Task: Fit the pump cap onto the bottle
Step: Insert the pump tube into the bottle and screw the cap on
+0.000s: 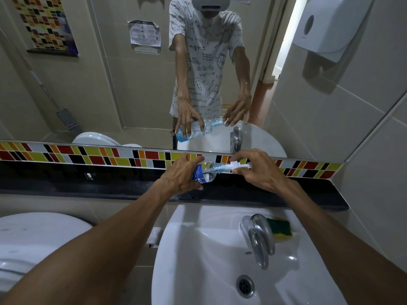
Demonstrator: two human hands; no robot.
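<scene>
A clear plastic bottle [206, 172] with a blue label is tilted on its side above the black ledge [110, 188], its neck pointing right. My left hand [180, 175] grips its body. The white pump cap [239, 166] sits at the bottle's neck, its tube reaching inside the bottle. My right hand [257, 170] pinches the pump cap between thumb and fingers. The mirror [132, 84] above reflects both hands and the bottle, which holds some blue liquid.
A white sink [187, 249] lies below the ledge with a chrome tap [259, 238] and a green-yellow sponge [280, 230] beside it. A toilet lid [33, 238] is at lower left. A paper dispenser [326, 25] hangs on the right wall.
</scene>
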